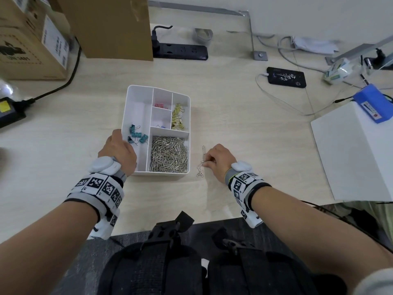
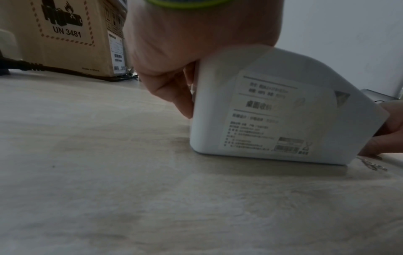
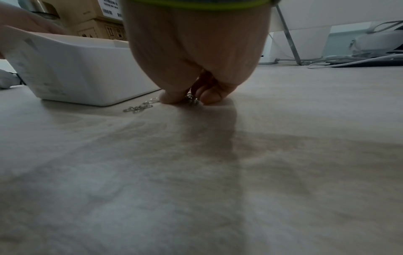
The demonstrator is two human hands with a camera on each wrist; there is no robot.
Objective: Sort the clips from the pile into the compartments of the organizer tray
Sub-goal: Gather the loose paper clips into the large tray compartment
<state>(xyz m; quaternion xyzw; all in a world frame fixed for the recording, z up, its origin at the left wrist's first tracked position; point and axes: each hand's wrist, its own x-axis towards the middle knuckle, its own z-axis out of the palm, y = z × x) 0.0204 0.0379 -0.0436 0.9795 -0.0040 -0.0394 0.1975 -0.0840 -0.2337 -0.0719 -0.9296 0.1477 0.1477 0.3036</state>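
The white organizer tray [image 1: 159, 88] sits mid-table. It holds teal binder clips [image 1: 137, 136] on the left, pink ones [image 1: 160, 105] at the back, yellow ones [image 1: 177, 118] at back right and a heap of silver paper clips [image 1: 169, 154] at near right. My left hand [image 1: 119, 150] grips the tray's near left corner [image 2: 272, 112], fingers [image 2: 176, 96] down its outer wall. Right of the tray, my right hand [image 1: 214, 160] pinches a few paper clips [image 3: 191, 101] on the table. Loose paper clips [image 1: 200, 170] [image 3: 139, 107] lie beside it, with one more [image 1: 203, 149] farther back.
Cardboard boxes [image 1: 29, 39] stand at back left, with a black power strip [image 1: 180, 52] beside them. A phone [image 1: 286, 77] on a cable lies at back right. A white box [image 1: 357, 152] with a blue pack [image 1: 374, 103] fills the right edge. A black adapter [image 1: 8, 112] sits far left.
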